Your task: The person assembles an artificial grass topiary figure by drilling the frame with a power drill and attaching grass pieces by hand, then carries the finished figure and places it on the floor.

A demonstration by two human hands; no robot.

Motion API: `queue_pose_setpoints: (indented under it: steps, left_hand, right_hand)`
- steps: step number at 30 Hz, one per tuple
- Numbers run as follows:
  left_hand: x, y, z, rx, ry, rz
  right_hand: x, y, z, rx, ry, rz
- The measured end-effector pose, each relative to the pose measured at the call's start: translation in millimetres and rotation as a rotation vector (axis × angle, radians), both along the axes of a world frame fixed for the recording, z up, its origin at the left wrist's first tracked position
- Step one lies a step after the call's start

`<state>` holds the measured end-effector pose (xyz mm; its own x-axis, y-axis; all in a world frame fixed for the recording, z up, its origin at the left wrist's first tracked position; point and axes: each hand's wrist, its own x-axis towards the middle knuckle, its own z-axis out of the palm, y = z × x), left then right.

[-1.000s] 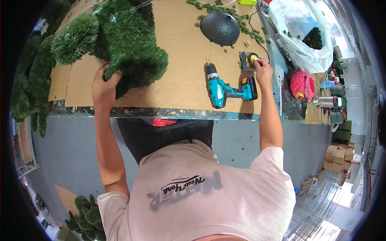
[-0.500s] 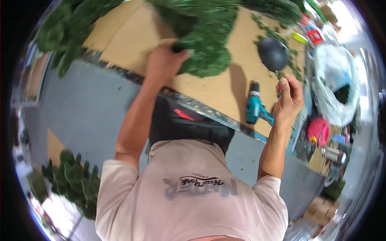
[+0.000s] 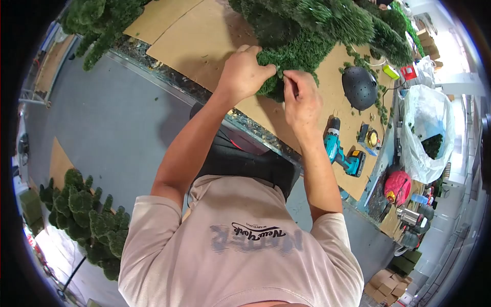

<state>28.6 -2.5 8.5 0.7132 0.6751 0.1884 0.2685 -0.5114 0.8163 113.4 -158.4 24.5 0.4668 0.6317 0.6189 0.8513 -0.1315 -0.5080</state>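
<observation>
The green foliage piece [image 3: 304, 53] is a thick, bristly mass of fine artificial needles with a rounded, lobed outline, set over the table under both hands. The left hand [image 3: 243, 74] holds its near left side, thumb bent over the front and the other fingers partly hidden in the needles. The right hand [image 3: 303, 105] meets it just beside, fingers curled and tips drawn close together at a small pale spot; I cannot tell whether anything is pinched between them. Beyond, a longer, shaggy green branch [image 3: 337, 23] overlaps the piece.

To the right sit a smooth black dome [image 3: 359, 88] pierced with small holes, a teal and black drill [image 3: 332, 145] lying on its side, and a round, yellowish item [image 3: 372, 137]. Little green sprigs [image 3: 382, 105] are scattered near the dome.

The table [image 3: 189, 46] is covered with tan cardboard sheets, its edge dark and paint-flecked. A crumpled translucent bag [image 3: 414, 153] stands off to the right, near a pink rounded object [image 3: 397, 185]. Below is a smooth grey floor [image 3: 112, 117], with cardboard boxes [image 3: 386, 286] at lower right.

The piece's lobed end points toward the person; its full long axis is hidden by hands and branch. The branch slants from upper left to lower right.
</observation>
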Motion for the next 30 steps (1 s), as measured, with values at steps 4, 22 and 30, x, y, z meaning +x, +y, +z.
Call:
queue_pose_setpoints:
  steps: [4,22,30]
  left_hand:
    - [-3,-2,0,0.006,0.019,0.007]
    - [-11,-5,-1,-0.09,-0.02,0.006]
    - [-12,-4,-4,-0.123,-0.045,-0.033]
  right_hand:
    - [-1,-2,-10,-0.017,-0.126,0.01]
    - [-19,6,-2,-0.315,-0.32,-0.178]
    - [-24,-5,-8,-0.455,-0.333,-0.2]
